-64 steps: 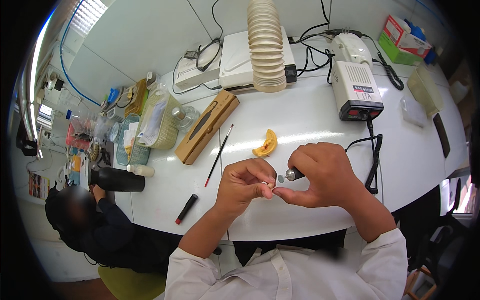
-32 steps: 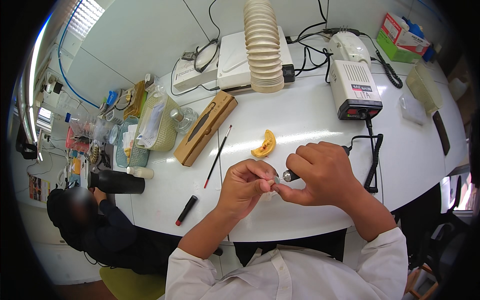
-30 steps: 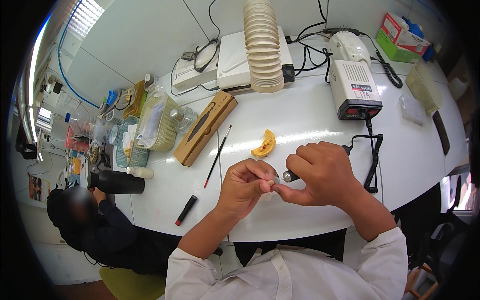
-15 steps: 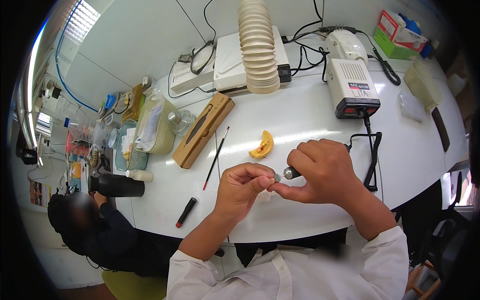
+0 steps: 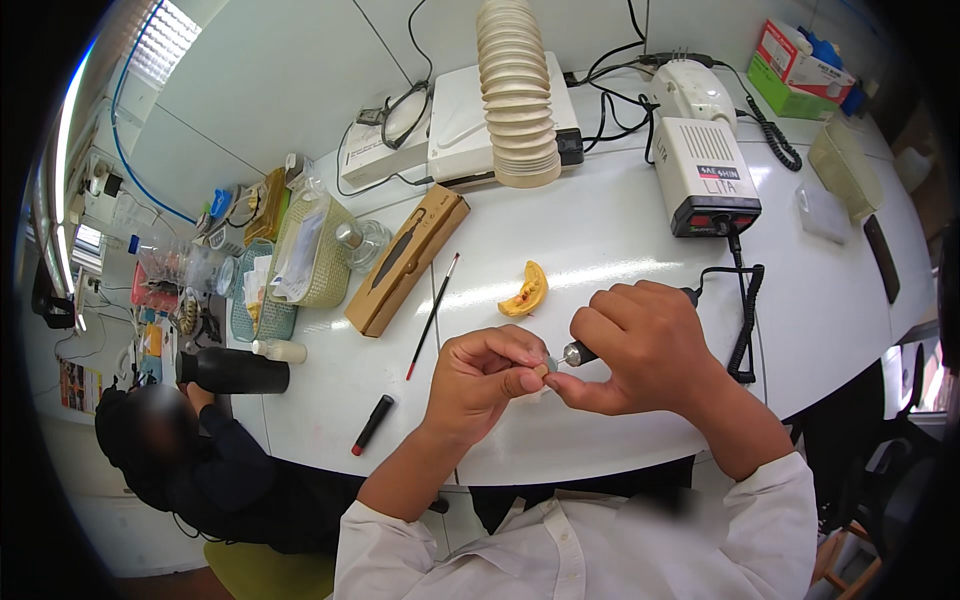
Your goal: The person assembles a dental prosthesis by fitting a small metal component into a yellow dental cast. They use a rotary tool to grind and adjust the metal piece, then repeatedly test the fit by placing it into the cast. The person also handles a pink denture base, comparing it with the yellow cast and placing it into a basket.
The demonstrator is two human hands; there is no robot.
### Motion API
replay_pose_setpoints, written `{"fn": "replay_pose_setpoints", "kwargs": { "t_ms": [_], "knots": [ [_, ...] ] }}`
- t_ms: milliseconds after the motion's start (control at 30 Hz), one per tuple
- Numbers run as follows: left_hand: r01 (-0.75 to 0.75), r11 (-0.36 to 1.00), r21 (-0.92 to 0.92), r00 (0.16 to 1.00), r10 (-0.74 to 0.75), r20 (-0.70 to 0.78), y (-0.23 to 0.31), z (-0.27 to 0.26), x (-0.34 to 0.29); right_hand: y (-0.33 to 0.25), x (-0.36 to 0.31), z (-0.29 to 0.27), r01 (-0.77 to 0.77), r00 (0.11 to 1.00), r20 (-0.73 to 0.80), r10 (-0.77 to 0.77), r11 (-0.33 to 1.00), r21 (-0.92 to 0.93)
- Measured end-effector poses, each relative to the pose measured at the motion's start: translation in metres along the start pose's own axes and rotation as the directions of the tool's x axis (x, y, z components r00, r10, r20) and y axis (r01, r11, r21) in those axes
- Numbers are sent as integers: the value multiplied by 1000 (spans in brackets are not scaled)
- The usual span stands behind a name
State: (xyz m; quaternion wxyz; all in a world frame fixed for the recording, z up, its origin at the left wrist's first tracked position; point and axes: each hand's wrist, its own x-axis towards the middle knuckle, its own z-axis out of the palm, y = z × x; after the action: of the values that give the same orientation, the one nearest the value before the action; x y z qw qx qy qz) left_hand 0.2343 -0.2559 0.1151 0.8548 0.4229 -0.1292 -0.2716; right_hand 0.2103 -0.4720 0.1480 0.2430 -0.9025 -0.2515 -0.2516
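My left hand [image 5: 478, 382] pinches a small beige piece [image 5: 541, 370] between thumb and fingertips; its exact kind is too small to tell. In my right hand [image 5: 648, 345] is a rotary handpiece [image 5: 578, 353], black with a metal nose. A small grey disc [image 5: 550, 364] on its tip meets or nearly meets the beige piece. My right thumb reaches out towards the left fingertips, under the disc. Just beyond my hands lies a yellow, crescent-shaped dental cast [image 5: 527, 290] with reddish marks.
A control box [image 5: 705, 175] with a coiled cord [image 5: 742, 345] stands at the right. A ribbed hose [image 5: 518, 110] hangs at the back. Leftward lie a thin brush [image 5: 432, 318], a cardboard box [image 5: 408, 260], a black tube [image 5: 373, 425] and a black bottle [image 5: 235, 371]. Another person [image 5: 215, 470] sits at far left.
The handpiece has shifted slightly left and down, and the disc has tilted. The beige piece shows more between my left fingertips. Both hands keep their grips.
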Motion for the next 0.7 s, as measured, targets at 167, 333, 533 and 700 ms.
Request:
{"fn": "replay_pose_setpoints", "kwargs": {
  "t_ms": [167,333,533,700],
  "knots": [
    [-19,1000,-16,1000,19,11,-3,-3,0,-1,0,1,2,1000,23,-2,1000,-2],
    [-17,1000,0,1000,17,14,-3,-4,0,-2,0,0,-3,999,32,3,1000,4],
    [-26,999,19,1000,26,10,-2,-1,1,-3,0,2,5,999,36,-6,1000,28],
    [-40,999,27,999,40,17,-2,-1,1,-4,0,1,-1,999,46,-1,999,45]
  ]
}}
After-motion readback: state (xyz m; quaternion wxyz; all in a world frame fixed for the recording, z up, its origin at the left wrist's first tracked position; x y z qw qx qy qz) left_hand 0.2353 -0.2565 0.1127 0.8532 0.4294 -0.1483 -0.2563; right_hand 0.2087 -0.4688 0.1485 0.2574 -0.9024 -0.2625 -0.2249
